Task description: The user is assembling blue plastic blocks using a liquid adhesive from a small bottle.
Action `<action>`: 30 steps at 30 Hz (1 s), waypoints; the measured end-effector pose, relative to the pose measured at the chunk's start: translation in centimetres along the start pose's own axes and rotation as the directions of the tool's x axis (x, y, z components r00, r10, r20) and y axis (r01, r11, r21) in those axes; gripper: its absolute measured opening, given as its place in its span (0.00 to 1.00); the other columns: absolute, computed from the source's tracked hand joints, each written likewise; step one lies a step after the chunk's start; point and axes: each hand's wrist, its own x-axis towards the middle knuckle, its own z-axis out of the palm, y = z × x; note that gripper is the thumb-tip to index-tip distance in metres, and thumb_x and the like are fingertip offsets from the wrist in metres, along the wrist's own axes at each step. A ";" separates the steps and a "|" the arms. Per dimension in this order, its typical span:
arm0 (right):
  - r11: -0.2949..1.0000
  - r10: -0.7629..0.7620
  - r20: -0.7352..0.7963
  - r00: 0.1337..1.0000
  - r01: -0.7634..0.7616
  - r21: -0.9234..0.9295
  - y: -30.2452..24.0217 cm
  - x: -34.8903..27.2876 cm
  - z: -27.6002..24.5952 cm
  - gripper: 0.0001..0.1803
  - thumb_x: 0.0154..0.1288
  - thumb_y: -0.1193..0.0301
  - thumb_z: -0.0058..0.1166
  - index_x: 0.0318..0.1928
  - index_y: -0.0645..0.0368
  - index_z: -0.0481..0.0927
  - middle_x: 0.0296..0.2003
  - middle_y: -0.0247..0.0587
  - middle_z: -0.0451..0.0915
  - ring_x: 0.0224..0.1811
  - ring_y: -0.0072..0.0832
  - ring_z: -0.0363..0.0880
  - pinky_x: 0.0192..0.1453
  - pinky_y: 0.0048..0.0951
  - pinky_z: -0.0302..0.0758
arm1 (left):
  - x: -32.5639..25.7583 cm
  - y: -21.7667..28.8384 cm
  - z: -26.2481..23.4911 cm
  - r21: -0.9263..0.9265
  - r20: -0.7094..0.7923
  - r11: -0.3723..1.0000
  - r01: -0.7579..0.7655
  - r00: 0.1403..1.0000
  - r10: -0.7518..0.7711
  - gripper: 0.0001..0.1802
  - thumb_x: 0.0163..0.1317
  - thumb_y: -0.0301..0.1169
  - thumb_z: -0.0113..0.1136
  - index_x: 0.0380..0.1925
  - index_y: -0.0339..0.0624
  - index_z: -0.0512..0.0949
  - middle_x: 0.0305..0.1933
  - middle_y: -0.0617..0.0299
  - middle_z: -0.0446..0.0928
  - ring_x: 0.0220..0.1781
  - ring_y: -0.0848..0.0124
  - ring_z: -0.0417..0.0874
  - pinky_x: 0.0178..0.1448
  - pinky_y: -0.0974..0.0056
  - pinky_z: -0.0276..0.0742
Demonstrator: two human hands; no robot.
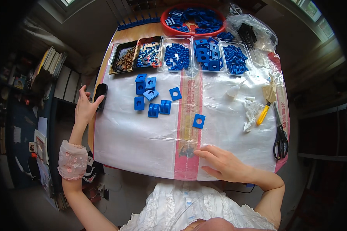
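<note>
At the table's left edge my left hand (85, 107) is open, thumb and fingers spread. Its thumb tip overlaps a small black object (101, 92); whether they touch I cannot tell. My right hand (224, 163) hovers or rests near the front edge, fingers stretched out and nothing in them. Beyond its fingertips lies a single blue square plate with a round hole (195, 122). Another holed plate (175, 93) sits farther back. To its left are several blue plastic pieces (150, 94), some overlapping, and two ribbed blue pieces (153, 110) stand at the group's near side.
A row of trays crosses the back: screws (125, 59), small metal nuts (148, 54), and small blue parts (176, 57) among them. Behind stands a red basin (165, 27) of blue pieces. Scissors (281, 144), a yellow-handled tool (263, 114) and crumpled paper (251, 111) lie at right.
</note>
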 end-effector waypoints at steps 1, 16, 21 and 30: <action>1.000 -0.005 -0.005 1.000 0.005 -0.004 0.0 0.0 0.0 0.28 0.61 0.75 0.60 0.62 0.61 0.68 0.54 0.49 0.73 0.53 0.45 0.76 0.54 0.38 0.76 | -0.2 0.3 0.3 0.019 0.015 0.999 -0.034 0.999 0.034 0.48 0.54 0.53 0.69 0.68 0.41 0.57 0.54 0.46 0.76 0.55 0.52 0.80 0.56 0.54 0.76; 0.998 0.048 -0.192 0.980 -0.057 -0.041 0.0 -0.7 -2.4 0.24 0.57 0.78 0.61 0.55 0.60 0.73 0.47 0.44 0.76 0.46 0.40 0.80 0.48 0.36 0.78 | 0.0 2.7 -0.1 -0.125 0.017 0.942 -0.311 0.949 0.316 0.47 0.54 0.26 0.68 0.72 0.45 0.54 0.65 0.45 0.68 0.68 0.49 0.69 0.71 0.53 0.65; 0.978 0.201 -0.597 0.777 -0.197 0.073 3.0 -1.1 -6.7 0.17 0.59 0.85 0.57 0.49 0.62 0.79 0.40 0.39 0.82 0.40 0.24 0.82 0.39 0.23 0.75 | -0.4 4.3 0.0 -0.115 -0.070 0.944 -0.309 0.951 0.302 0.47 0.55 0.29 0.71 0.72 0.44 0.55 0.64 0.44 0.70 0.66 0.50 0.70 0.68 0.53 0.67; 0.958 0.229 -0.692 0.685 -0.283 0.036 6.0 -0.1 -9.6 0.13 0.62 0.81 0.56 0.48 0.62 0.81 0.38 0.37 0.85 0.41 0.21 0.82 0.40 0.21 0.74 | 0.5 1.5 1.4 -0.310 0.043 0.932 -0.189 0.976 0.212 0.44 0.56 0.29 0.70 0.71 0.46 0.57 0.56 0.47 0.78 0.59 0.53 0.78 0.66 0.54 0.71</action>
